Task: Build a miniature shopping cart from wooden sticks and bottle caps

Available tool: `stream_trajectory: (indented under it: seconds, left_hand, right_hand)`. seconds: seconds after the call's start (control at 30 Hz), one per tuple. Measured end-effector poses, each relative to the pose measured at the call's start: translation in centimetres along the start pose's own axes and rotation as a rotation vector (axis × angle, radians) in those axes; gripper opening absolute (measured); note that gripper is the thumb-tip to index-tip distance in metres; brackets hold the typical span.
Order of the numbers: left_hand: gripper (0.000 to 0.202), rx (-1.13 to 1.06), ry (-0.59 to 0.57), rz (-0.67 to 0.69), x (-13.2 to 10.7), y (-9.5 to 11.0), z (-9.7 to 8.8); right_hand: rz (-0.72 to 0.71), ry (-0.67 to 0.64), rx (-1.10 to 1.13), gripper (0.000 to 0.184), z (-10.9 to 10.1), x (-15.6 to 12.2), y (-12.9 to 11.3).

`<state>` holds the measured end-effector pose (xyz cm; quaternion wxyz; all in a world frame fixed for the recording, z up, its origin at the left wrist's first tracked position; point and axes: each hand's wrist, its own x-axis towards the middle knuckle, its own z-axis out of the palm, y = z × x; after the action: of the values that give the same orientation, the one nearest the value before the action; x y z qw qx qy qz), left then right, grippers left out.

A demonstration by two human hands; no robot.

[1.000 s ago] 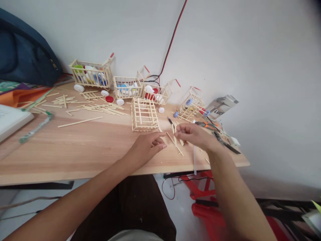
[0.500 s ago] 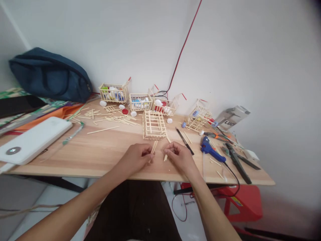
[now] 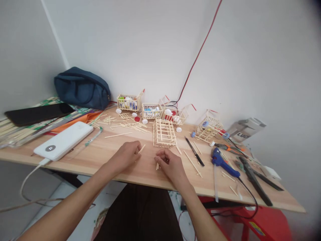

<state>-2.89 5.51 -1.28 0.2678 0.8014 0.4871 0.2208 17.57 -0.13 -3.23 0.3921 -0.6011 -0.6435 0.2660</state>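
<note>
My left hand (image 3: 128,154) is closed around thin wooden sticks (image 3: 141,149), whose tips poke out to the right of the fingers. Just across from it, my right hand (image 3: 170,164) pinches short wooden sticks (image 3: 157,166) pointing down near the tabletop. Behind both hands stands a small slatted stick basket (image 3: 164,133) with open gaps between its bars. Loose sticks (image 3: 192,164) lie to the right of my right hand, beside a black pen (image 3: 194,151).
Stick carts with bottle-cap wheels (image 3: 129,103) line the wall. At right lie a blue glue gun (image 3: 224,163), orange-handled pliers (image 3: 229,148) and a black-handled cutter (image 3: 255,180). A white power bank (image 3: 64,140), a phone (image 3: 38,113) and a blue bag (image 3: 82,87) occupy the left.
My view has swung left, so the table's things appear farther right. The hands have moved farther apart, the left one away from the basket, each still holding sticks.
</note>
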Motion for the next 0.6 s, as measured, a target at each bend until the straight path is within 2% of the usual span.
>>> stream_trajectory:
  seconds: [0.2,0.37,0.5,0.6]
  left_hand:
    - [0.006,-0.114,0.0,-0.025,0.0,0.1,-0.6]
    - [0.01,-0.246,0.089,-0.054,0.1,-0.7,-1.6]
    - [0.01,-0.377,0.12,-0.104,-0.1,-1.7,-1.3]
    - [0.011,-0.391,0.167,-0.126,-0.4,-1.9,-0.9]
  right_hand:
    - [-0.051,-0.007,-0.029,0.009,1.4,0.6,-0.9]
    - [-0.112,-0.019,-0.072,0.01,2.9,1.5,-1.5]
    - [-0.137,0.005,-0.099,0.013,3.4,1.7,-1.4]
    - [-0.149,0.026,-0.108,0.016,3.5,1.7,-1.1]
